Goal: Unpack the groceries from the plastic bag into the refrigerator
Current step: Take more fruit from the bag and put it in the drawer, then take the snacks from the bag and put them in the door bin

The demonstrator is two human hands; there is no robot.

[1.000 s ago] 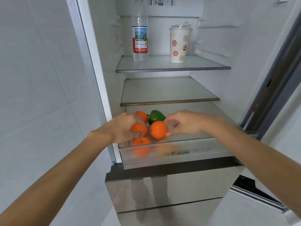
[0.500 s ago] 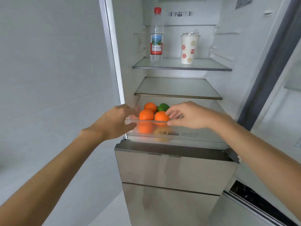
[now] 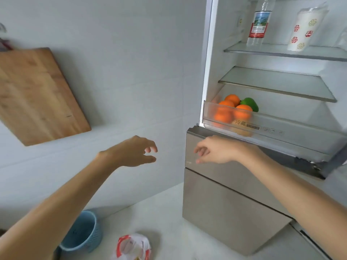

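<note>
The refrigerator stands open at the right, its clear crisper drawer [image 3: 281, 128] pulled out. In the drawer lie several oranges [image 3: 243, 111] and a green pepper [image 3: 250, 104]. A white and red plastic bag [image 3: 132, 246] sits on the floor at the bottom of the view. My left hand [image 3: 133, 152] hovers in front of the wall, left of the fridge, fingers apart and empty. My right hand [image 3: 216, 151] hangs in front of the lower drawer front, below the crisper, also empty with loose fingers.
A water bottle [image 3: 258, 25] and a patterned paper cup [image 3: 302, 30] stand on the top glass shelf [image 3: 277, 51]. The middle shelf [image 3: 272, 83] holds nothing. A wooden cutting board [image 3: 35, 94] hangs on the wall at left. A blue basket [image 3: 82, 233] stands on the floor.
Both hands have left the oranges and the drawer and dropped down and left. My view has swung left and down, bringing the bag, the basket and the cutting board into sight.
</note>
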